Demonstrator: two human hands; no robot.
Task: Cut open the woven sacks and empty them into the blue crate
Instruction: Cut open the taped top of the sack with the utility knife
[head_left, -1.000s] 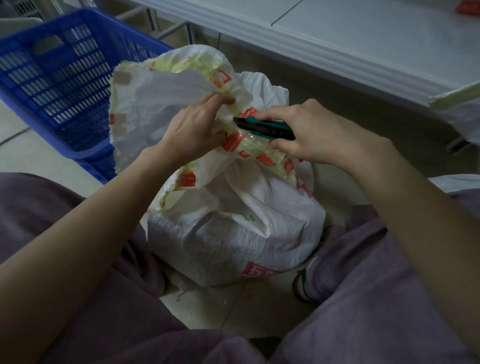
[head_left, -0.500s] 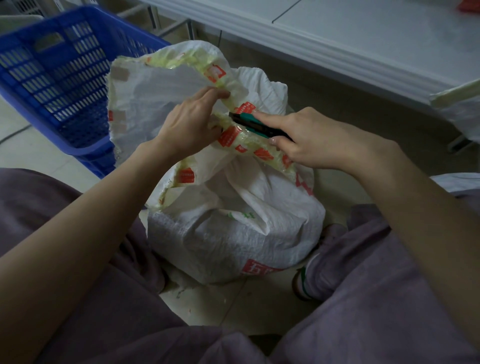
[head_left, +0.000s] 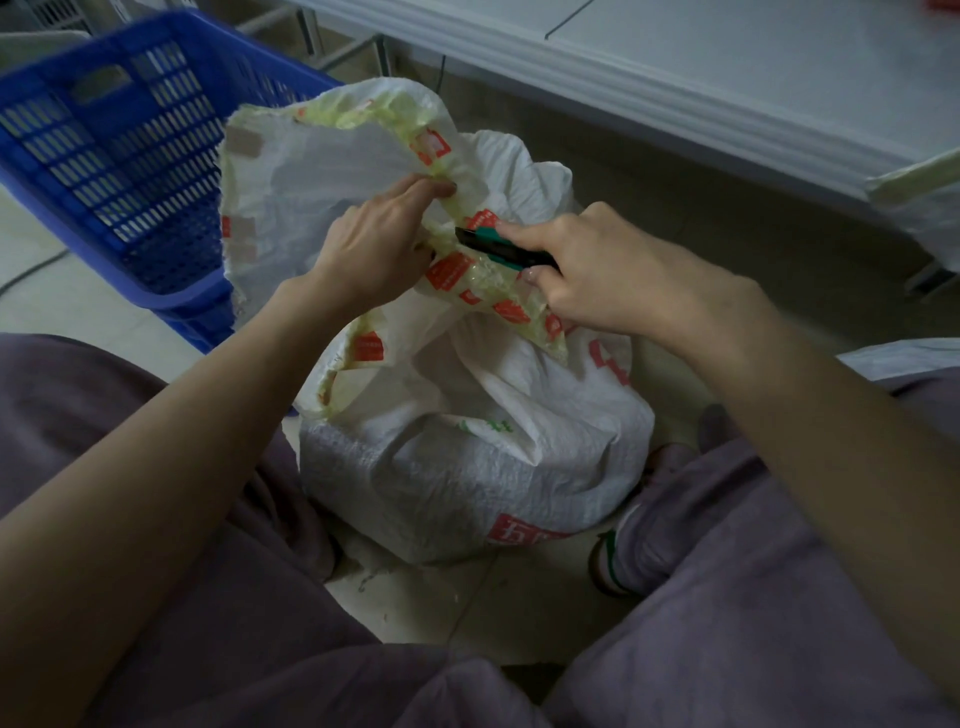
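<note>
1. Standing on the tiled floor (head_left: 498, 603) between the person's knees, the woven sack (head_left: 467, 467) is white, coarse-woven plastic. It is crumpled and bulging at the base, with a red printed block low on its front.
2. Its top is folded over into a flap edged by a tape band (head_left: 483, 283). The band is glossy, yellowish, wrinkled, and printed with red squares.
3. The left hand (head_left: 374, 249) pinches the flap right beside the tape, its fingers (head_left: 428, 188) curled into the fabric. The thumb is hidden underneath.
4. The right hand (head_left: 613, 275) grips a utility knife (head_left: 498, 247), slim and black with a teal slider. The fingers wrap the handle and the index finger lies straight along its top.
5. The knife's front end rests against the tape between the two hands. The blade itself cannot be made out.
6. What fills the sack is hidden by the folded cloth.
7. The blue crate (head_left: 119, 156) is rigid plastic with slotted lattice walls and a handle cut-out. It stands on the floor at upper left, just beyond the sack, and the raised flap covers its near corner. Its left side is cut off.
8. A white worktop (head_left: 727, 67) with a moulded rim crosses the upper right. Below it, at the right edge, part of another white sack (head_left: 924, 202) is cut off.
9. The light is dim and the floor tiles are pale and speckled. Loose mauve trousers (head_left: 156, 571) frame the view, and a shoe (head_left: 613, 564) with green trim sits by the sack's right base.
</note>
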